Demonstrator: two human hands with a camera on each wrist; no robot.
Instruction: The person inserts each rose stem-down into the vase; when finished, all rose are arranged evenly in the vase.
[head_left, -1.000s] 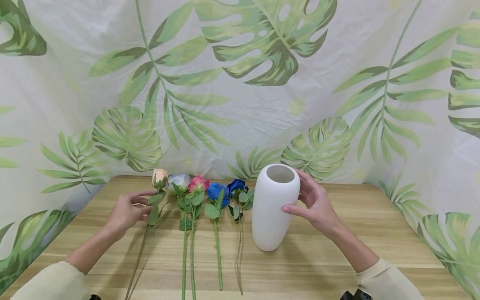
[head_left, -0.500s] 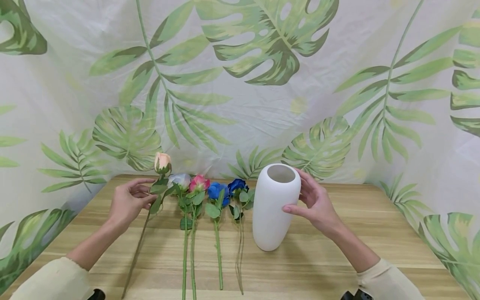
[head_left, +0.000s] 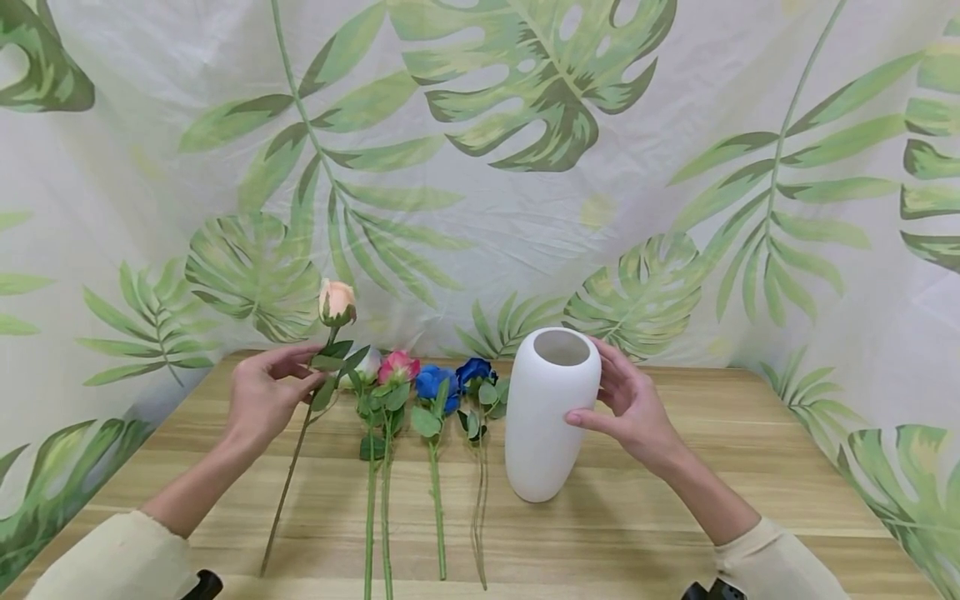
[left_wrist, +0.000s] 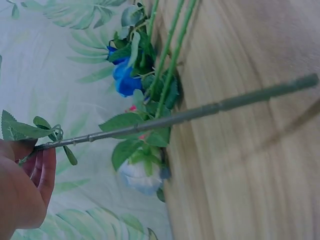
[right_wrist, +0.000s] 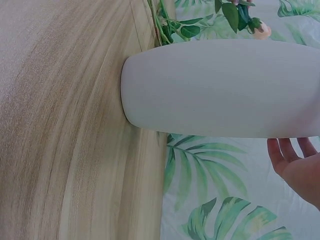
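Note:
My left hand (head_left: 262,396) pinches a peach artificial rose (head_left: 337,302) just below its leaves. The flower is raised, its bloom up and its thin stem slanting down to the left. In the left wrist view that bare stem (left_wrist: 175,118) crosses above the tabletop. A tall white vase (head_left: 547,442) stands upright with its round mouth uppermost. My right hand (head_left: 633,408) holds the vase at its upper right side, thumb on the front and fingers behind. In the right wrist view several fingertips (right_wrist: 287,147) touch the vase wall.
A pale white-blue rose (head_left: 367,367), a pink rose (head_left: 399,367), a blue rose (head_left: 433,383) and a dark blue rose (head_left: 474,372) lie side by side on the wooden table (head_left: 675,533), stems toward me. A leaf-print cloth (head_left: 510,225) hangs behind the table.
My left hand has lifted the peach rose up and slightly right, its stem end now showing over the table. My right hand and the vase stay in place.

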